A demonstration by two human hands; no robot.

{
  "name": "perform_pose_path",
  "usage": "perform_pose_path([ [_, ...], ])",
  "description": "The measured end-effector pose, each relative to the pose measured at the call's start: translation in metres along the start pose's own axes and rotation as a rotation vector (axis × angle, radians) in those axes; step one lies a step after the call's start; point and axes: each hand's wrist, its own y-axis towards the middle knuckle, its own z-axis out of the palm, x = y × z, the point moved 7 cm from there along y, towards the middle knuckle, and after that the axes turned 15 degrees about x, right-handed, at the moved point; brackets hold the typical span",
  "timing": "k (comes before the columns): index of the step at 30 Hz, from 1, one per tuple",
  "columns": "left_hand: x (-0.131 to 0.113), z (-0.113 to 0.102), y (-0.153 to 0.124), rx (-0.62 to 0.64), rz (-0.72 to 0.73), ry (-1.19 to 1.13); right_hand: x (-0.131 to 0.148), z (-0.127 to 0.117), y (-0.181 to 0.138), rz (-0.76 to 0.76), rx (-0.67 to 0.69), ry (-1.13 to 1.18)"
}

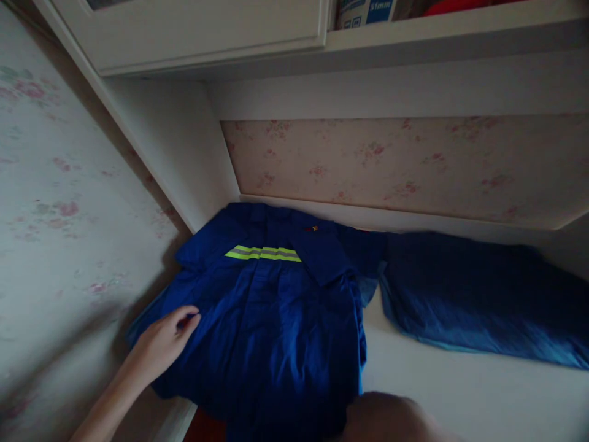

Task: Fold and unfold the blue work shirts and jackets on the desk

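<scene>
A dark blue work jacket point(271, 319) lies spread over a white surface, crossed at the chest by a yellow-and-grey reflective strip point(264, 253). Its lower part runs down to the bottom edge of the view. My left hand point(165, 337) is over the jacket's left side, thumb and forefinger curled together in a pinch. Whether cloth is caught between the fingertips cannot be made out. At the bottom, by the jacket's lower right edge, my right hand point(386, 417) is smeared by motion, and its fingers do not show.
Another folded blue cloth item point(483, 294) lies to the right on the white surface point(432, 374). A white cabinet point(216, 37) overhangs the back, with a box point(365, 13) on its open shelf. The flowered wall point(59, 215) closes off the left.
</scene>
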Motion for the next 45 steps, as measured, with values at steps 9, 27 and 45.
perform_pose_path([
  [9,-0.211,-0.024,0.160,-0.077,0.462,0.293,0.020,-0.187,0.040,0.360,-0.710,-0.944],
  [27,-0.193,0.001,0.356,0.158,0.204,0.700,-0.179,-0.266,-0.159,0.423,-1.488,0.650],
  [45,-0.203,-0.028,0.385,0.153,0.358,0.473,-0.017,-0.391,0.079,0.441,-0.866,-0.655],
])
